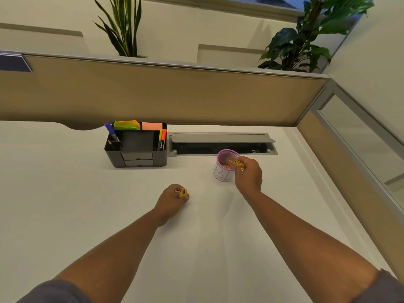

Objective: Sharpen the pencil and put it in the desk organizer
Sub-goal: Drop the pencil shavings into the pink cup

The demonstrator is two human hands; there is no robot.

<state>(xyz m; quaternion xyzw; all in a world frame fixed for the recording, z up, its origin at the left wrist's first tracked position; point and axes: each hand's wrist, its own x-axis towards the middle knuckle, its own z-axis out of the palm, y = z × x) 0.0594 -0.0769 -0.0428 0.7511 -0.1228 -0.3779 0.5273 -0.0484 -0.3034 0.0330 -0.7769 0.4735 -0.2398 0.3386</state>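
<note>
My left hand (172, 199) rests on the white desk (65, 204) and pinches a small yellow sharpener (183, 192) between thumb and fingers. My right hand (249, 173) holds an orange pencil (236, 163) over the mouth of a small white cup with a pink rim (224, 169); orange shavings lie inside the cup. The black desk organizer (136, 147) stands behind and to the left of both hands, with a blue pen, a pencil and markers in its slots and sticky notes at its back.
A grey cable tray with an open lid (222, 143) is sunk into the desk behind the cup. A tan partition (164, 95) closes the back, another runs along the right. Plants (122, 27) stand beyond it.
</note>
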